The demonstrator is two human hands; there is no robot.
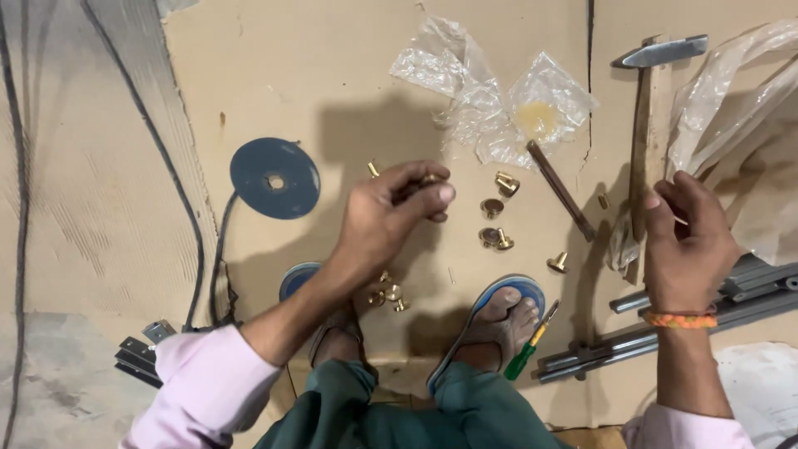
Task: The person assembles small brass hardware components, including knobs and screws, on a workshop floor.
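Note:
My left hand point(391, 212) hovers over the cardboard sheet point(332, 83), its fingertips pinched on a small brass fitting point(431, 179). More brass fittings lie loose just right of it point(495, 208) and below it near my feet point(389, 295). My right hand point(686, 241) is at the right, fingers curled around something thin by the hammer's wooden handle; what it holds is hidden. An orange thread band circles that wrist.
A hammer point(652, 100) lies at the upper right beside a dark metal rod point(561, 189). Crumpled clear plastic bags point(499, 91) sit above the fittings. A blue disc point(274, 177) lies left. A green-handled screwdriver point(530, 345) and grey metal rails point(682, 324) lie by my sandalled feet.

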